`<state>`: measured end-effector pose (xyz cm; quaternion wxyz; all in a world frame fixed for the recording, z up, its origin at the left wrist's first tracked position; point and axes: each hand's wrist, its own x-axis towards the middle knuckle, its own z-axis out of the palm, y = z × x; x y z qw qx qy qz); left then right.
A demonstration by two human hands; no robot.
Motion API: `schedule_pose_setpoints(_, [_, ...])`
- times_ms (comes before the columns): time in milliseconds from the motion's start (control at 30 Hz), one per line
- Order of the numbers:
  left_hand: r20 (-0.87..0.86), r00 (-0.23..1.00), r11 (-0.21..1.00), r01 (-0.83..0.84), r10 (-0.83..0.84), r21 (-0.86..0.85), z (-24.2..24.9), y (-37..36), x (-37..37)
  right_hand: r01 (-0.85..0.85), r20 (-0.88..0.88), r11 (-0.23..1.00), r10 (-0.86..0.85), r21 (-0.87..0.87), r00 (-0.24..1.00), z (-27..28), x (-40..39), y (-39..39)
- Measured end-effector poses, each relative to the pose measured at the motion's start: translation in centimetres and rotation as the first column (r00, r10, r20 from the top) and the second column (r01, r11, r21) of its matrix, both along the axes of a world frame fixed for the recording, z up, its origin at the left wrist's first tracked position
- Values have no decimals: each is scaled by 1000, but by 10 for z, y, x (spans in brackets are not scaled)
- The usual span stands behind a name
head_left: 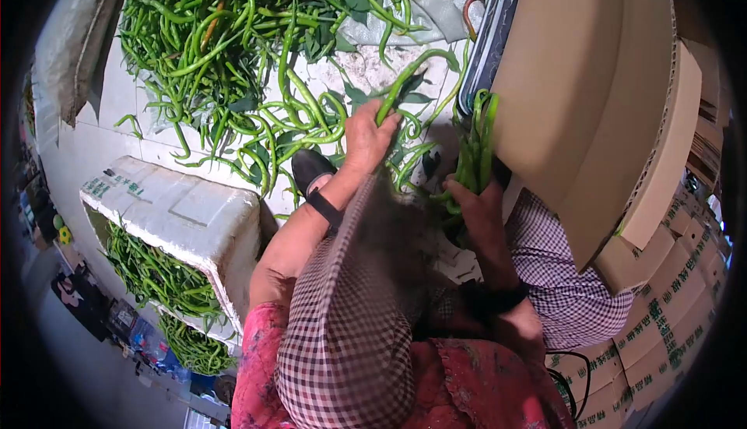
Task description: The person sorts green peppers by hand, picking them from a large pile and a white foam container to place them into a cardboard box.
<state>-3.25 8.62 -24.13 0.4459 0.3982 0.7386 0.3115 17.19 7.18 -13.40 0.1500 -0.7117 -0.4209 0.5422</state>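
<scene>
A heap of long, thin green peppers (198,47) lies ahead on the white tiled floor (109,145). Left, nearer: a white rectangular foam box (183,211), with peppers inside. Right: a large brown cardboard carton (568,71); beyond it, printed brown cardboard panels (661,312).

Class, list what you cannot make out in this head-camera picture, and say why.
- Head view: how far the pepper pile extends; the top edge cuts it off.
- Head view: the lower end of the long pepper in the left hand; the hand hides it.
- Head view: how many peppers the bunch in the right hand holds; they overlap.
- Head view: the green lettering on the foam box; too small and blurred.
</scene>
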Motion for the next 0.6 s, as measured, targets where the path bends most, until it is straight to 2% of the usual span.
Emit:
schedule_pose_setpoints(33, [-3, 1000, 1000, 2, -1, 15, -5, 4, -2, 2, -3, 1000, -1, 15, 1000, -2, 0, 1])
schedule_pose_setpoints(100, [-189, 974, 986, 141, -123, 88, -11, 6, -10, -3, -4, 999, 3, -37, 1000, -4, 2, -2])
schedule_pose_setpoints(133, [-198, 973, 985, 141, -119, 101, -8, 9, -17, -4, -10, 1000, 3, -23, 1000, -3, 2, -1])
schedule_pose_setpoints(200, [-325, 942, 939, 182, -82, 291, 2, 17, -30, -132, 33, 991, 133, -33, 991, 4, 1, 1])
schedule_pose_setpoints(233, [-349, 933, 927, 209, -93, 311, 16, 28, -36, -133, 30, 991, 134, -31, 991, 6, -1, -2])
schedule_pose_setpoints(300, [-437, 890, 859, 323, -132, 398, 23, 53, -46, -501, 263, 864, 472, 51, 842, 10, -8, -7])
schedule_pose_setpoints(333, [-480, 866, 825, 368, -136, 430, 26, 66, -47, -501, 267, 863, 471, 57, 841, 14, -13, -9])
schedule_pose_setpoints(400, [-526, 842, 808, 389, -118, 442, 17, 88, -43, -386, 12, 919, 388, -74, 922, 21, -22, -10])
schedule_pose_setpoints(433, [-569, 816, 796, 413, -107, 442, 11, 96, -40, -357, 19, 923, 363, -140, 931, 20, -22, -13])
schedule_pose_setpoints(533, [-599, 784, 822, 445, -164, 357, -13, 107, -26, -318, -11, 944, 318, -91, 948, 16, -19, -11])
schedule_pose_setpoints(600, [-609, 776, 826, 443, -160, 347, -24, 110, -22, -327, 33, 937, 333, -121, 942, 15, -15, -8])
